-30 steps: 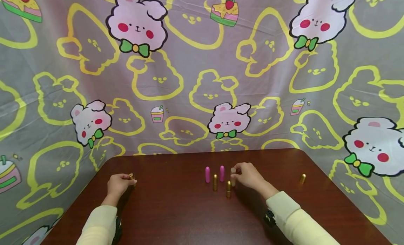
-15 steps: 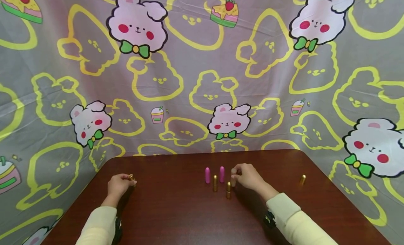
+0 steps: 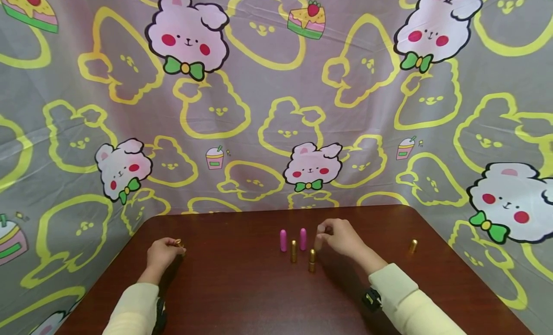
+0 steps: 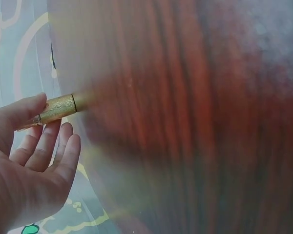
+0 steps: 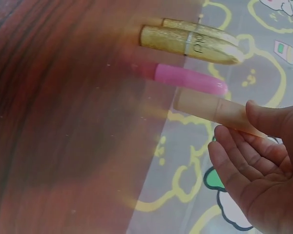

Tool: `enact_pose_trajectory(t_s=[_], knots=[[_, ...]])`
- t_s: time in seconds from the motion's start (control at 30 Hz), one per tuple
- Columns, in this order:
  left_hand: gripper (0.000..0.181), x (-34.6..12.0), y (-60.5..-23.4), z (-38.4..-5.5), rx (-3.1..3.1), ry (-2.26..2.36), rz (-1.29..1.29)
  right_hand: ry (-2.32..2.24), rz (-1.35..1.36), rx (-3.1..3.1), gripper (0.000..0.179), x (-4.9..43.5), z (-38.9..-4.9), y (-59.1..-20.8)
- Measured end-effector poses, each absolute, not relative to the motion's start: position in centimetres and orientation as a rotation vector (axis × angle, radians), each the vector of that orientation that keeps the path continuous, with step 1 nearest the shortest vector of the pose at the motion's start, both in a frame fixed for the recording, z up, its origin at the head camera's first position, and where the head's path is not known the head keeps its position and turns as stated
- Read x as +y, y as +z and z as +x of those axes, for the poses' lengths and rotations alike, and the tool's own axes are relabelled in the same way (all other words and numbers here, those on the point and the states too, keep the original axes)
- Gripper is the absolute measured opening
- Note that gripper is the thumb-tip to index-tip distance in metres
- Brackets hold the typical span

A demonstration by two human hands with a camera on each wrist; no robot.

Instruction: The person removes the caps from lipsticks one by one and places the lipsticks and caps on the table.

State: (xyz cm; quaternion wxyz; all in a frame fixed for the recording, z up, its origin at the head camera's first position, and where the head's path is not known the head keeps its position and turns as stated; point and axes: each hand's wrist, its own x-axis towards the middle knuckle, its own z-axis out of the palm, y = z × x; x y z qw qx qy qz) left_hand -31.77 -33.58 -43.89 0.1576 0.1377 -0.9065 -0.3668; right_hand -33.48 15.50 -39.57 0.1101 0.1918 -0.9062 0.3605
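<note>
In the head view my left hand (image 3: 161, 254), at the table's left side, pinches a gold lipstick tube (image 3: 179, 244). The left wrist view shows this lipstick tube (image 4: 58, 109) between thumb and fingers, its base toward the tabletop. Right of centre, my right hand (image 3: 343, 235) holds a beige lipstick tube (image 3: 318, 242) by its upper end. In the right wrist view the thumb lies over the top of that beige tube (image 5: 198, 105), and it leans slightly compared with the pink lipstick tube (image 5: 190, 79) beside it.
Two pink tubes, one the left pink tube (image 3: 283, 240), stand upright with two gold ones, the left gold tube (image 3: 294, 251) and the front gold tube (image 3: 312, 260). Another gold tube (image 3: 413, 245) is far right. A patterned curtain (image 3: 242, 114) surrounds the brown table (image 3: 242, 287).
My right hand has shifted slightly, its forearm a little to the right, with the beige tube still at its fingers. The left hand and the other tubes stay in place.
</note>
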Motion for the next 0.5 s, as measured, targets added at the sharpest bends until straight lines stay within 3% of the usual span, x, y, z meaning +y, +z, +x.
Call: enact_pose_trajectory(t_s=[0.5], knots=[[0.038, -34.0, -43.9, -31.4, -2.586, -1.081, 0.395, 1.145, 0.603, -2.587, 0.005, 16.8, -32.3, -36.5]])
